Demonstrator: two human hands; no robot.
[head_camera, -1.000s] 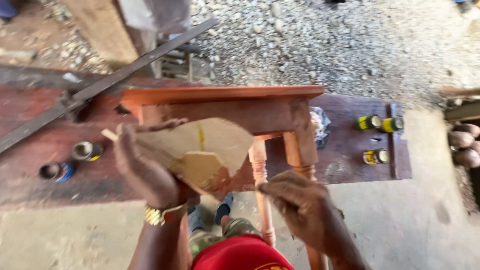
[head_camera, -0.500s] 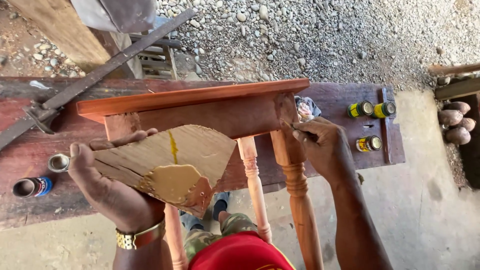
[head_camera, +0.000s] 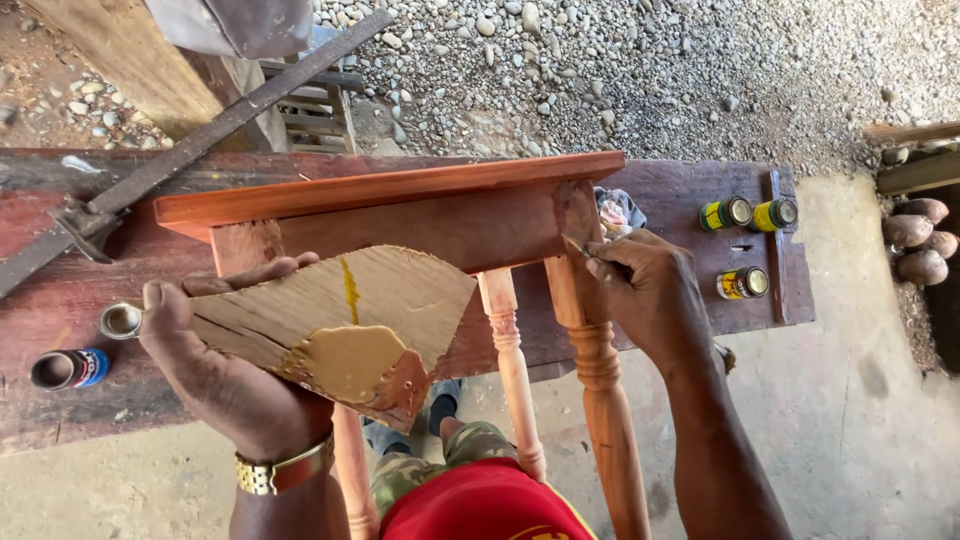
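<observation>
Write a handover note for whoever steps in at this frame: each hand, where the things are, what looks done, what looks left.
Left hand: holds a flat wood scrap carrying a blob of tan filler paste.
Right hand: fingers pinch a small thin tool, tip against the top of a turned leg of the small wooden table, lying on its side on the red bench.
Done: paste is on the scrap.
Left: how much of the joint is filled cannot be told.

1. Right hand (head_camera: 650, 295) lifted from low near the turned legs up to the table leg (head_camera: 580, 300) top, blade tip now against the corner.
2. Left hand (head_camera: 215, 375) shifted lower-left with the wood scrap (head_camera: 340, 320).
</observation>
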